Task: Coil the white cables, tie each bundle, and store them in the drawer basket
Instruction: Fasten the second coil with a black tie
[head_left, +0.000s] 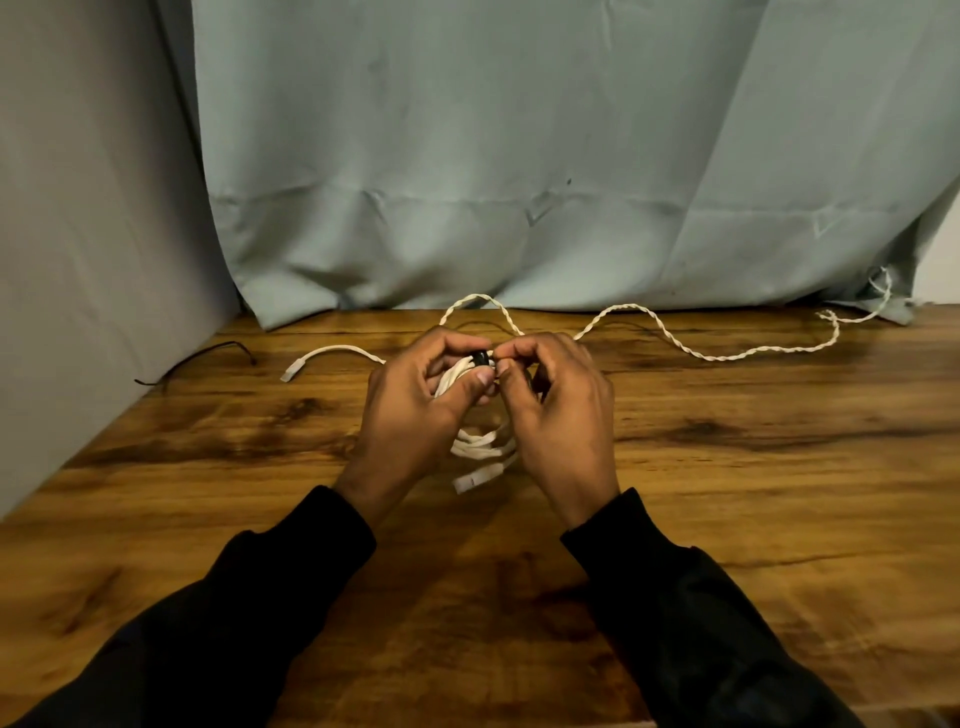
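Note:
Over the middle of the wooden table (727, 493), both hands hold a coiled white cable bundle (480, 447). Its loops and a white plug (475, 480) hang below my palms. My left hand (421, 410) grips the top of the coil. My right hand (556, 415) pinches a black tie (480, 357) at the top of the bundle, fingertips meeting those of the left hand. A twisted white cable (717, 356) lies loose along the table's far edge. Another white cable end with a plug (322, 358) lies to the left.
A thin black tie or wire (208, 358) lies at the table's far left edge. A pale blue-grey curtain (519, 182) hangs behind the table, with a grey wall (78, 260) on the left. No drawer or basket is in view.

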